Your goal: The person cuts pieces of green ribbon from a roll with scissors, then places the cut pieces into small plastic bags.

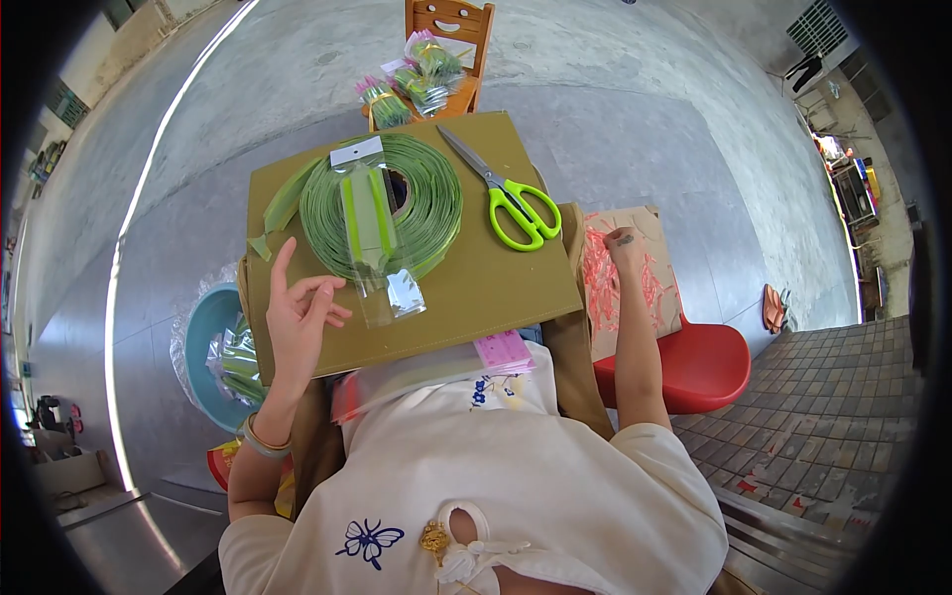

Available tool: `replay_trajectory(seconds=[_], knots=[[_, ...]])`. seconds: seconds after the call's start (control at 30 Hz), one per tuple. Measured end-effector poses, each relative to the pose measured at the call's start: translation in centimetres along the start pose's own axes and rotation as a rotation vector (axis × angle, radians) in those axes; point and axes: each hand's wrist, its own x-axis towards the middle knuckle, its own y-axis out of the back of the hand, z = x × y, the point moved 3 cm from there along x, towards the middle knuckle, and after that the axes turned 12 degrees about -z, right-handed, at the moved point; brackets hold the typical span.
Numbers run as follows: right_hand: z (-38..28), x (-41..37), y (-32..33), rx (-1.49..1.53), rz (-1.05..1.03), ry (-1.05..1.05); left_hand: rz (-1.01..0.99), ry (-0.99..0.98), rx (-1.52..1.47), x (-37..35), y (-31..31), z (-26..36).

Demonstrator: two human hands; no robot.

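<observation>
My left hand (302,312) hovers over the left front part of the olive board (476,307), its fingers apart and nothing in them. Just beyond it lies a large roll of green ribbon (436,193), with a clear packet (369,223) holding green strips on top. Green-handled scissors (516,210) rest to the right of the roll, blades pointing away. My right hand (625,248) is closed over a cardboard box (654,322) with red strips in it; whatever its fingers may hold is too small to make out.
A wooden chair (474,59) at the back bears bundled green packets (433,59). A blue basin (203,347) with packets stands at the left. The red seat (704,367) is at the right. Plastic sleeves and pink papers (504,351) lie on my lap.
</observation>
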Motion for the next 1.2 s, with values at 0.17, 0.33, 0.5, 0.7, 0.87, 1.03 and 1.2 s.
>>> replay_trajectory(seconds=[0.17,0.33,0.5,0.7,0.87,1.03,1.2], knots=[[-6.7,-2.6,5.5,0.453,0.076,0.275,0.110,-0.487,0.737,0.9,-1.5,0.1],[-20.0,-10.1,7.2,0.745,-0.024,0.586,0.029,-0.839,0.898,3.2,-2.2,-0.6],[-27.7,-21.0,5.1,0.638,-0.208,1.219,0.057,-0.932,0.818,2.1,-2.5,0.3],[-28.2,-23.0,3.7,0.513,-0.037,1.486,0.067,-1.025,0.772,1.1,-3.2,0.2],[-27.6,-22.6,3.8,0.577,-0.050,1.427,0.031,-0.933,0.699,0.7,-3.4,-0.1],[-27.2,-22.4,3.6,0.697,-0.208,1.337,-0.020,-0.886,0.545,0.6,-3.4,-0.9],[-26.6,-22.9,2.3,1.067,-0.615,0.917,-0.136,-0.371,0.003,0.1,-3.2,-1.6]])
